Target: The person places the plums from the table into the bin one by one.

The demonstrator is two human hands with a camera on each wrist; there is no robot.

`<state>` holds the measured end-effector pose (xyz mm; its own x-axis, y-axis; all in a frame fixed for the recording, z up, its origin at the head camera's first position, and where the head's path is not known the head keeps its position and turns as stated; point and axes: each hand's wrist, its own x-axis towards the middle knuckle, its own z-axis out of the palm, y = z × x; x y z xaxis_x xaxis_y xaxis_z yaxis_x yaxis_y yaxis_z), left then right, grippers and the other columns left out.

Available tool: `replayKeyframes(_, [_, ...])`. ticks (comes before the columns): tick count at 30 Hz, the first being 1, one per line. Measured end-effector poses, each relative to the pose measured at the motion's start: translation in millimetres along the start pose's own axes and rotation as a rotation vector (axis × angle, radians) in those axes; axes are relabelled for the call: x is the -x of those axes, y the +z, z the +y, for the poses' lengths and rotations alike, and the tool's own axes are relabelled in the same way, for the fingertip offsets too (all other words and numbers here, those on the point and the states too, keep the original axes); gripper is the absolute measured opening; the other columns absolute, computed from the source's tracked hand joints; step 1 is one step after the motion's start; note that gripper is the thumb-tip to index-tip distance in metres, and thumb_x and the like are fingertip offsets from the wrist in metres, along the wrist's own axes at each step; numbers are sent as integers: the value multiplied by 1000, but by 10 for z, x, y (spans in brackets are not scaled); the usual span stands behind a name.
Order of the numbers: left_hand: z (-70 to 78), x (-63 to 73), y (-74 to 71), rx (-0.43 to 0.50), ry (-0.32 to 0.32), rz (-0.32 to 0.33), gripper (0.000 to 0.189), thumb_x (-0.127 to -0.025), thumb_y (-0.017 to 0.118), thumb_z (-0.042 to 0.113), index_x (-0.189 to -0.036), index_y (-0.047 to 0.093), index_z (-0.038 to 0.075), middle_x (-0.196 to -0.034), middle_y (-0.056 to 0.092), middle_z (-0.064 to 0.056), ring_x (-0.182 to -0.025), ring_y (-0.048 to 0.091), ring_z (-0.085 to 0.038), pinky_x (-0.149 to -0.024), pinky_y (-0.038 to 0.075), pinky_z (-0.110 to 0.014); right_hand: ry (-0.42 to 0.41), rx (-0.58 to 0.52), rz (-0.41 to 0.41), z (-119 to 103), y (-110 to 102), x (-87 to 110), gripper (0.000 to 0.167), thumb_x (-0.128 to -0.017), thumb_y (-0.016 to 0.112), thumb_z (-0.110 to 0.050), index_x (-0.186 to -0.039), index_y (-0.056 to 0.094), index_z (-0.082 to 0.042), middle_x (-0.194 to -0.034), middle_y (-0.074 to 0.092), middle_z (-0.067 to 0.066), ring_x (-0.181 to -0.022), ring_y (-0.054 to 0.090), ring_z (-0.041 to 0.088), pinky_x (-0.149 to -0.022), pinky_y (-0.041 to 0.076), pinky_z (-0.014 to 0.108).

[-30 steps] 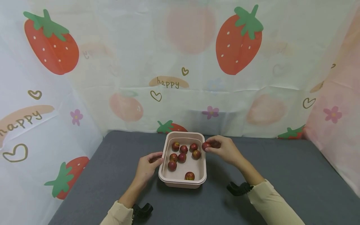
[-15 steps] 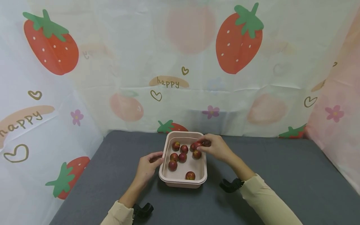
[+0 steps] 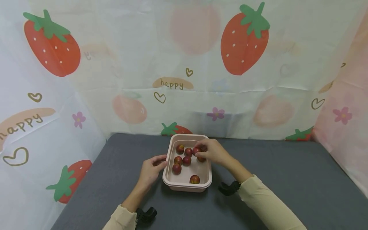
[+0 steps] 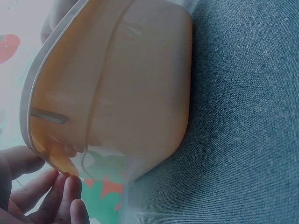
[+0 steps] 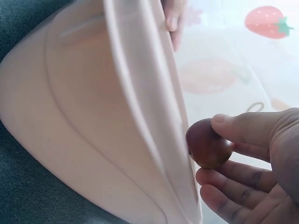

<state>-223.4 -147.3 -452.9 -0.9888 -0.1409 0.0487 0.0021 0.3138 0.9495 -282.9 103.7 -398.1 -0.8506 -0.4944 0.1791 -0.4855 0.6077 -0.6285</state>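
Observation:
A pale pink plastic box [image 3: 187, 184] stands on the grey cloth, with several small dark red plums [image 3: 176, 169] on its floor. At its left side, my left hand [image 3: 150, 169] holds the rim; in the left wrist view the thumb and curled fingertips [image 4: 70, 186] meet at the box edge. My right hand [image 3: 214, 152] reaches over the right rim from the side. Between its thumb and fingers it pinches a plum [image 5: 209, 143], above the far right part of the box. That hand partly covers another plum [image 3: 201, 158] in the box.
Grey cloth [image 3: 276, 179] covers the table around the box. Behind and to both sides hangs a white and pink sheet [image 3: 138, 48] printed with strawberries. A black strap mount sits at each wrist.
My right hand has carried its plum leftward from the box's right rim to over the inside. The left hand stays at the left rim.

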Motion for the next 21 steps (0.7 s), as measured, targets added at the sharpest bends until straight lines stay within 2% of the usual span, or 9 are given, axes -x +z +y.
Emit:
replayKeyframes(7, [-7, -22, 9, 5, -18, -3, 28, -90, 66, 10, -118, 69, 3, -109, 71, -15, -98, 65, -19, -76, 49, -19, -19, 104, -30, -13, 95, -55, 20, -83, 76, -13, -101, 72, -5, -85, 68, 2, -72, 54, 10, -65, 46, 25])
replayKeyframes(14, [-15, -30, 13, 9, -17, -9, 28, -90, 67, 11, -118, 69, 3, -110, 71, -14, -98, 64, -18, -79, 50, -23, -8, 182, -64, -21, 177, -83, 21, -82, 77, -12, -101, 71, -6, -91, 69, 3, -78, 54, 13, -74, 48, 29])
replayKeyframes(21, [-25, -34, 10, 14, -18, -7, 29, -91, 66, 11, -118, 69, 3, -111, 71, -14, -99, 63, -19, -82, 51, -26, -17, 264, -101, -25, 248, -106, 20, -81, 77, -11, -100, 71, -6, -88, 68, 3, -79, 53, 13, -73, 48, 30])
